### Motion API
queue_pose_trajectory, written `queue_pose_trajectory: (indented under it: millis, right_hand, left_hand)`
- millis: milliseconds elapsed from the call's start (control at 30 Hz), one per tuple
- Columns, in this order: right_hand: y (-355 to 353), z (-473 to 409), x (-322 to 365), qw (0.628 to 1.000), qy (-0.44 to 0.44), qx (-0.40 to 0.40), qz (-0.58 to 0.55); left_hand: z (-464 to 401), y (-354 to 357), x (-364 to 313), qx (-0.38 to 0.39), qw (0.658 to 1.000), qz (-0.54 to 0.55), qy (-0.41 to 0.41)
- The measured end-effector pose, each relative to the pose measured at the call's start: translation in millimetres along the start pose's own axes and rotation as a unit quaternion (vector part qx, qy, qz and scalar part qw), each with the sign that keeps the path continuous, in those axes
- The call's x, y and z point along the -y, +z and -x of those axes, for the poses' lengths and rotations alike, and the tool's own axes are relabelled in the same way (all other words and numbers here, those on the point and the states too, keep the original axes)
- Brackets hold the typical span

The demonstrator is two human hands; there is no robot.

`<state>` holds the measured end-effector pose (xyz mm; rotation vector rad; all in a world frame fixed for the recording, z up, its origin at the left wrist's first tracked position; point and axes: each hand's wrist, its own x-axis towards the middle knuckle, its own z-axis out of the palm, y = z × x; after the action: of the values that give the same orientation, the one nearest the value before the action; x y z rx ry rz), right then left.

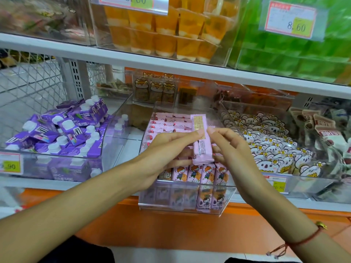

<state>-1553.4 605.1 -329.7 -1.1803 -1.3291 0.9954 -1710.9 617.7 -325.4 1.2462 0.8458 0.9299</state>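
A pink snack packet (201,139) stands upright, back side toward me, above a clear plastic bin (180,204) filled with several pink packets (201,174). My left hand (171,150) pinches the packet from the left, thumb near its upper part. My right hand (229,147) pinches it from the right, with fingers curled behind its lower end. Both hands hover over the bin's middle.
A bin of purple cartons (62,137) sits to the left, and a bin of koala-print packets (271,147) to the right. Brown-wrapped packets (322,130) lie far right. The shelf above holds orange jelly cups (167,33) and green items (296,54). An orange ledge (133,224) runs below.
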Motion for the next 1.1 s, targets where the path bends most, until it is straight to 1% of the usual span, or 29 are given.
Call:
queue_pose_trajectory:
  millis: [67,133,200,267,367,500,600,733,800,867,967,1033,1100]
  right_hand:
    - [0.0,0.0,0.0,1.000,0.001,-0.001,-0.001]
    - [-0.6,0.0,-0.4,1.000,-0.008,0.001,-0.007]
    - [-2.1,0.1,0.6,0.999,-0.029,0.011,-0.016]
    - [-3.9,0.5,2.5,0.998,-0.061,0.028,0.000]
    - [-4.4,2.7,4.4,0.994,-0.101,0.039,0.014]
    - [-4.3,4.4,3.1,0.992,-0.116,0.045,0.021]
    - [-4.6,3.7,3.5,0.991,-0.119,0.043,0.033]
    - [-0.1,6.5,2.3,0.987,-0.137,0.050,0.071]
    - [3.1,8.2,3.3,0.984,-0.158,0.035,0.079]
    - [2.6,8.2,6.2,0.984,-0.167,0.011,0.058]
    - [-3.5,6.6,10.2,0.989,-0.143,0.007,0.025]
    - [-7.7,5.2,10.7,0.994,-0.110,-0.004,-0.012]
    - [-12.0,1.8,10.1,0.994,-0.086,-0.036,-0.060]
  left_hand:
    - [0.0,-0.1,-0.1,-0.003,1.000,-0.005,0.002]
    - [-2.4,-2.4,1.5,-0.019,0.999,-0.027,0.022]
    - [-4.6,-4.8,2.5,-0.044,0.995,-0.058,0.064]
    - [-6.8,-6.8,3.3,-0.061,0.989,-0.078,0.111]
    - [-7.2,-7.9,4.0,-0.060,0.983,-0.090,0.148]
    - [-8.4,-9.0,4.7,-0.056,0.978,-0.118,0.163]
    - [-7.8,-9.1,4.3,-0.063,0.980,-0.096,0.161]
    - [-10.0,-5.7,5.2,-0.105,0.983,-0.034,0.147]
    - [-9.9,-2.6,4.6,-0.104,0.987,0.009,0.126]
    - [-8.9,-2.0,4.0,-0.111,0.985,0.021,0.127]
    - [-7.3,-6.5,1.9,-0.139,0.974,-0.021,0.180]
    - [-5.1,-7.7,-0.5,-0.147,0.959,-0.090,0.223]
    - [-2.0,-5.3,-1.9,-0.123,0.951,-0.138,0.248]
